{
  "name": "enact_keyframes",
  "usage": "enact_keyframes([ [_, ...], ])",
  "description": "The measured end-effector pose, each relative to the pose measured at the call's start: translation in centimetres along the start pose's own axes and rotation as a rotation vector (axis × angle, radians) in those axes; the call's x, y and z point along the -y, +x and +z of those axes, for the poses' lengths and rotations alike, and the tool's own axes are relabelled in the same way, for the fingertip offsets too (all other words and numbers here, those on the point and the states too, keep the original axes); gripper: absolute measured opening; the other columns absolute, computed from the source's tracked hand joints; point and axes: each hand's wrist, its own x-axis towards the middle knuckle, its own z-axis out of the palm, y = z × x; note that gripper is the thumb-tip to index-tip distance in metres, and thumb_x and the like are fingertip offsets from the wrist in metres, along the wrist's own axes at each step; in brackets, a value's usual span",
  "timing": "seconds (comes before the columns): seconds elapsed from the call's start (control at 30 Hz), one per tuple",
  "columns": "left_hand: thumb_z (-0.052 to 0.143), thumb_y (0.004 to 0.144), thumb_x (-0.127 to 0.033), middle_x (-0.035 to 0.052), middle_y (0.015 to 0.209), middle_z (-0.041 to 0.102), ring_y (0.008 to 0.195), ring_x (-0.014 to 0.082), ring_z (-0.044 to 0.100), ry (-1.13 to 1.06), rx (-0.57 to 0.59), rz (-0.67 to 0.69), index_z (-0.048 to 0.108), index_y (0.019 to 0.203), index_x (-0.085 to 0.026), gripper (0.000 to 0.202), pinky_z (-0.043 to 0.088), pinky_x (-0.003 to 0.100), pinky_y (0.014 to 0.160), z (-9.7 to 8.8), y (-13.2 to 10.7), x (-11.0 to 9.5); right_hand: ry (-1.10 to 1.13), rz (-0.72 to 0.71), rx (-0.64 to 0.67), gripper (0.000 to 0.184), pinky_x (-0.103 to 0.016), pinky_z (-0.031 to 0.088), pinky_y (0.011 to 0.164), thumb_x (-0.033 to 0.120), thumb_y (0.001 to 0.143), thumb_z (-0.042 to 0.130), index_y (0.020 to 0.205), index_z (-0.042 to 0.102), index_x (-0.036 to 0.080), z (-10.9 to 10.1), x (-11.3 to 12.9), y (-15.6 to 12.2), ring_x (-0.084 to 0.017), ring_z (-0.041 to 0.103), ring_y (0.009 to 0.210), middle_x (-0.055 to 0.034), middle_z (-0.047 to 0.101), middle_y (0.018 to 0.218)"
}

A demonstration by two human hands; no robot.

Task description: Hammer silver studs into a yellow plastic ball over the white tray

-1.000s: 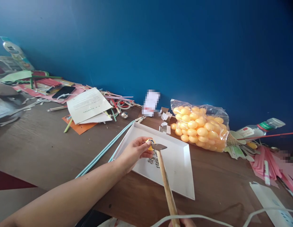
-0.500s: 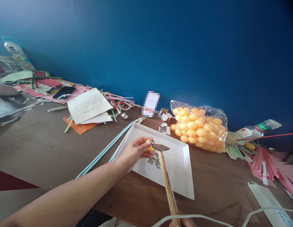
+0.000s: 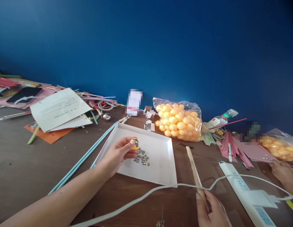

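Note:
My left hand (image 3: 118,154) pinches a small orange ball (image 3: 136,144) with a metal stud on it, held over the white tray (image 3: 160,167). Several small metal studs (image 3: 142,157) lie in a heap in the tray just right of my fingers. My right hand (image 3: 209,211) grips the wooden handle of a small hammer (image 3: 195,171), which lies low over the brown table to the right of the tray, its head (image 3: 186,145) pointing away from me.
A clear bag of orange balls (image 3: 178,121) lies behind the tray, a second bag (image 3: 280,145) at far right. A white power strip (image 3: 245,192) and its cable (image 3: 141,197) cross the front. Papers (image 3: 59,108), straws and a teal cord (image 3: 89,151) litter the left. Another person's hand (image 3: 284,175) rests at right.
The hammer has swung away from the ball and down to the right of the tray. The view has shifted right, showing the power strip and another person's hand.

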Motion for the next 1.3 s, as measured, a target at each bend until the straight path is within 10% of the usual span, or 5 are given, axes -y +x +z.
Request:
enact_keyframes([
  [0.3,0.073,0.075,-0.037,0.0011,0.083,0.063,0.069,0.0105,0.063,0.008,-0.014,-0.003,0.065,0.099,-0.018,0.032,0.053,0.023,0.066,0.0,0.2,0.1,-0.105,0.037,0.116,0.053,-0.051,0.052,0.078,0.053,0.089,0.038,0.125,0.056,0.019,-0.2,0.6,0.9,-0.037,0.064,0.099,-0.0166,0.065,0.112],
  [0.47,0.072,0.076,-0.040,0.0019,0.084,0.063,0.070,0.0108,0.063,0.029,-0.010,-0.006,0.064,0.100,-0.018,0.034,0.053,0.023,0.066,0.1,0.2,0.0,0.267,-0.070,-0.077,0.072,-0.046,0.052,0.085,0.051,0.087,0.048,0.149,0.023,0.026,-1.0,5.0,1.7,-0.031,0.062,0.107,-0.0133,0.054,0.134],
  [0.6,0.071,0.077,-0.040,0.0019,0.086,0.063,0.070,0.0100,0.063,0.042,-0.002,0.011,0.064,0.098,-0.017,0.032,0.053,0.021,0.065,0.0,0.4,0.1,0.484,-0.277,0.044,0.070,-0.037,0.052,0.087,0.041,0.091,0.050,0.151,0.016,0.028,-0.7,9.5,3.1,-0.025,0.059,0.113,-0.0118,0.049,0.141],
  [0.93,0.074,0.073,-0.040,0.0019,0.084,0.062,0.069,0.0105,0.061,0.033,-0.024,0.026,0.065,0.096,-0.017,0.034,0.052,0.023,0.063,0.0,0.6,-0.3,0.228,-0.762,0.425,0.026,-0.033,0.047,0.087,0.021,0.092,0.049,0.115,0.061,0.023,0.8,18.2,6.3,-0.020,0.060,0.102,-0.0063,0.063,0.108],
  [1.3,0.072,0.074,-0.040,0.0011,0.085,0.062,0.069,0.0099,0.062,0.025,-0.033,0.030,0.063,0.095,-0.017,0.032,0.050,0.022,0.062,0.1,0.6,-0.3,-0.031,-0.751,0.472,0.020,-0.030,0.041,0.061,0.029,0.092,0.046,0.097,0.064,0.021,3.5,23.1,5.1,-0.024,0.063,0.083,-0.0070,0.064,0.092],
])
